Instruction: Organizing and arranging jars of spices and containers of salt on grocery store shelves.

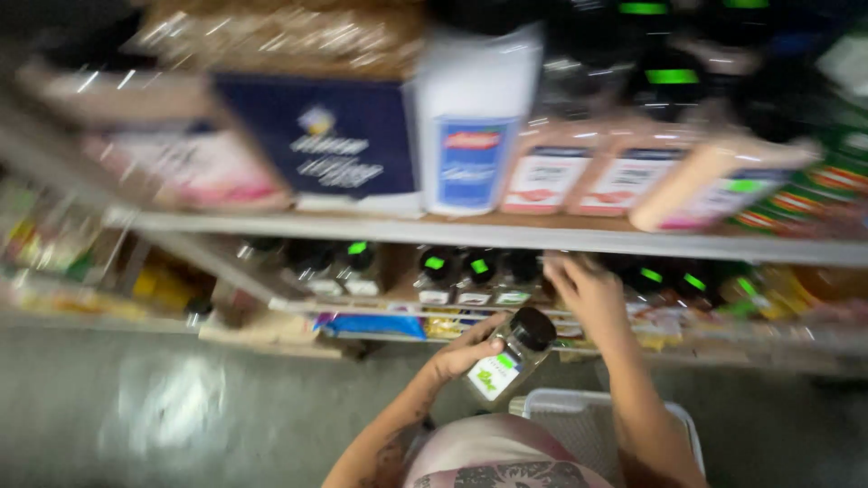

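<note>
Your left hand [461,354] gripping a black-capped spice jar [508,361] at lower centre, your right hand [588,294] reaching open-fingered toward the shelf [506,233], jars [470,271] lining it.

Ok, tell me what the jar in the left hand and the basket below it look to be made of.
Jar: clear glass or hard plastic, since the contents show through; the blur leaves it open. Its black cap looks like matte plastic. The left hand holds it. Basket: white, probably moulded plastic, judging by its perforated lattice wall.

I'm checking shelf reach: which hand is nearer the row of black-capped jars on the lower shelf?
Right. The right hand reaches up at the row of jars; the left hand is lower, holding a spice jar.
</note>
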